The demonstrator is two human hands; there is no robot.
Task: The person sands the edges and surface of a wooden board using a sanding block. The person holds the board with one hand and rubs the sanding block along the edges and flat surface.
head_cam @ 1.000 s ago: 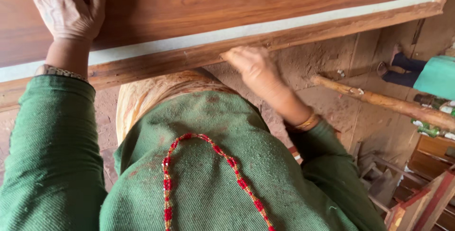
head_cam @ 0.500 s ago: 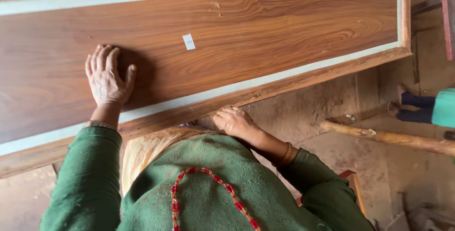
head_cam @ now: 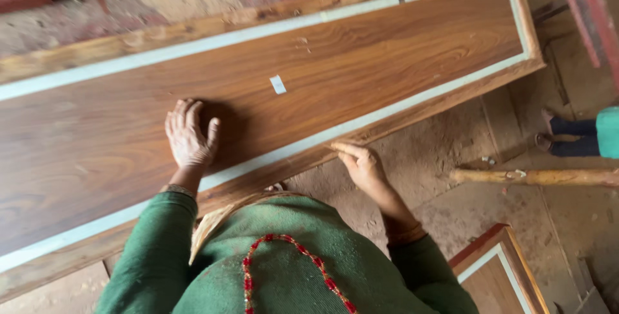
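I see green sleeve [head_cam: 148,256] nearest, red bead necklace [head_cam: 290,262] on chest. Right hand [head_cam: 364,167] at panel's near edge, fingers loosely curled, tips touching wood frame [head_cam: 412,114], grasping nothing. Left hand [head_cam: 189,135] flat, fingers spread, palm pressing panel [head_cam: 361,49] face. Small white sticker [head_cam: 278,84] beyond. Wooden pole [head_cam: 535,176] on floor at right.
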